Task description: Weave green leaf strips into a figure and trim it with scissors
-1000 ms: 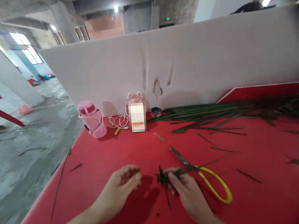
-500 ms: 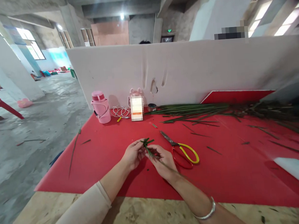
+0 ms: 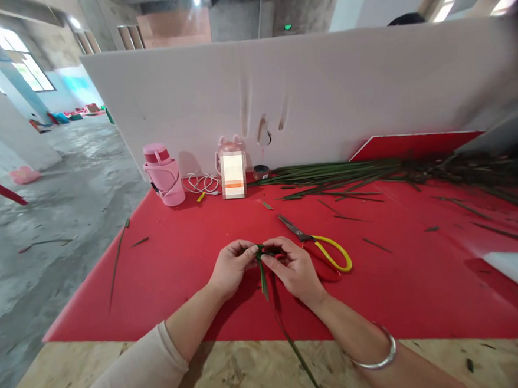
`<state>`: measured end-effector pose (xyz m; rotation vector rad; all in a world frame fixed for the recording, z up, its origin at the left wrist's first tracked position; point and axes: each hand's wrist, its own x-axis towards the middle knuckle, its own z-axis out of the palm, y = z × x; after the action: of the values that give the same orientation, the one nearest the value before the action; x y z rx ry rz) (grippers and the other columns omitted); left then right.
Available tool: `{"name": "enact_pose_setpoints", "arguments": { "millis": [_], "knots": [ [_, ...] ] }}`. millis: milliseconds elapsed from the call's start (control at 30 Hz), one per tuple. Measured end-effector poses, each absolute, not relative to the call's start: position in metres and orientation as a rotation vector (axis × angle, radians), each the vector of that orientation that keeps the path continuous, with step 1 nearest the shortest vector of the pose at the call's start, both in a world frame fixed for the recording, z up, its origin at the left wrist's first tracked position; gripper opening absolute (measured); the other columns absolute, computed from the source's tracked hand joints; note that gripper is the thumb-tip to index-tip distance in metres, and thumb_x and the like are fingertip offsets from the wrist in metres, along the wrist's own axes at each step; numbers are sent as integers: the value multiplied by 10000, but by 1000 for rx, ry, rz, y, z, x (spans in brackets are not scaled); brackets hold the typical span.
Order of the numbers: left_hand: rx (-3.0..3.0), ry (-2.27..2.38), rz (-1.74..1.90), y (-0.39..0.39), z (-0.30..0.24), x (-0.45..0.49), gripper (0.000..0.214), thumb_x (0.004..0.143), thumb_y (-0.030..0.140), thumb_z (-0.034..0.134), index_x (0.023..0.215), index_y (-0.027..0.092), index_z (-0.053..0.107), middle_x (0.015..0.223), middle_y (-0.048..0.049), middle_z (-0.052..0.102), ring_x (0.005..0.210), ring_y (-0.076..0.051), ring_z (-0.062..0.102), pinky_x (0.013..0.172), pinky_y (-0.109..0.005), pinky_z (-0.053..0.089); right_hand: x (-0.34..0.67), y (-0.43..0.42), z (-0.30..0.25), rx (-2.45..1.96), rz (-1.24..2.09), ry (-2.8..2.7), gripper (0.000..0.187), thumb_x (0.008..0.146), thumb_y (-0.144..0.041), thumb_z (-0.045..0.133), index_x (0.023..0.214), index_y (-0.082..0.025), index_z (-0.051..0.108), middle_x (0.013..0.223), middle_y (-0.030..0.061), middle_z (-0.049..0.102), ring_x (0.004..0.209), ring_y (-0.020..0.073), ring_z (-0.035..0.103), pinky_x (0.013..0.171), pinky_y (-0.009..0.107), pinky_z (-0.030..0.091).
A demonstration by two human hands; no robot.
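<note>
A small knot of woven green leaf strips (image 3: 260, 253) is pinched between both hands above the red table cover. My left hand (image 3: 234, 266) grips its left side, thumb and fingers closed. On the other side, my right hand (image 3: 293, 268) closes its thumb and fingers on the same piece. One short strip end points down from the knot, and a long leaf strip (image 3: 291, 342) trails past the table's near edge. Close to the right hand lie scissors (image 3: 308, 236) with yellow and red handles, their blades pointing away to the left. The fingertips partly hide the knot.
Behind stand a pink bottle (image 3: 164, 176), a white cable (image 3: 201, 184), a partly blurred pink item (image 3: 233, 166) and a small dark cup (image 3: 261, 172). A bundle of long green leaves (image 3: 337, 172) lies along the white partition (image 3: 181, 93). Leaf scraps dot the red cover (image 3: 159, 284).
The right hand has turned so its thumb meets the knot from the right. The knot's spread strip ends are now mostly covered, and the long strip hangs between the arms. The view tilted down.
</note>
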<state>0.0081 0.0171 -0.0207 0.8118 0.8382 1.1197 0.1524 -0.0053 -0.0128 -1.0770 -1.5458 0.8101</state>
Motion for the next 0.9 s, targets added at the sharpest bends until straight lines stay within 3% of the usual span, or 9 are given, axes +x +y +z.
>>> {"name": "enact_pose_setpoints", "arguments": {
  "millis": [100,233,367,600,800,900],
  "knots": [
    [763,863,1129,14,-18,10,312,606,344,770,789,134,631,657,2,607,570,-67,541,584,-193,449,153,-4,-15,-1131,744,-1526,134,779,-329,607,800,-200,635,767,35,642,712,162,604,679,278,501],
    [578,776,1081,7,-11,12,378,636,373,748,905,153,601,709,-11,618,623,-100,593,619,-229,480,153,-3,-16,-1217,843,-1323,221,751,-403,623,783,-184,627,646,17,623,533,138,569,525,260,499],
    [635,711,893,2,-10,14,396,593,284,791,899,138,584,779,-42,636,673,-127,618,616,-240,484,153,-3,-12,-1262,846,-1235,255,722,-427,642,768,-176,621,613,9,615,515,134,563,494,247,495],
    [692,781,811,4,-10,10,350,590,254,780,861,141,590,623,24,572,449,-49,481,454,-182,392,155,-1,-17,-1263,815,-1295,223,742,-396,631,771,-174,633,656,25,638,529,131,560,504,244,481],
    [682,858,804,3,-1,9,368,679,485,653,845,164,582,632,1,571,533,-109,537,526,-247,443,156,-1,-18,-1300,672,-1351,195,762,-363,611,771,-171,640,666,31,652,576,145,576,564,257,480],
    [979,940,790,0,-1,11,308,642,415,698,728,139,591,596,-5,572,507,-95,503,508,-228,395,155,-2,-16,-1348,572,-1398,161,757,-328,612,732,-172,643,662,30,657,598,153,589,596,261,476]
  ]
}}
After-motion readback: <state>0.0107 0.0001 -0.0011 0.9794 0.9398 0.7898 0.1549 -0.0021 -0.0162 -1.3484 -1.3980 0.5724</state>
